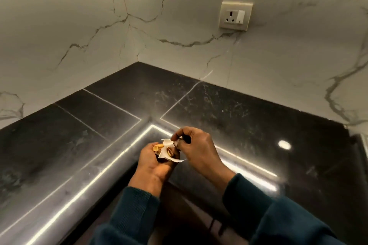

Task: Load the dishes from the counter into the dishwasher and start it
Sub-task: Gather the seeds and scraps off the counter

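My left hand (154, 162) is cupped palm up over the inner corner of the black counter (219, 105). It holds a crumpled white paper napkin (166, 153) with several small yellow-brown food scraps (158, 147) on it. My right hand (196, 146) pinches the napkin's upper right edge with fingers closed. No dishes and no dishwasher are in view.
The glossy black L-shaped counter meets white marble walls (79, 26) in a corner. A wall socket with a switch (236, 15) sits on the right wall. A metal edge (363, 143) shows at the far right. Dark floor lies below my arms.
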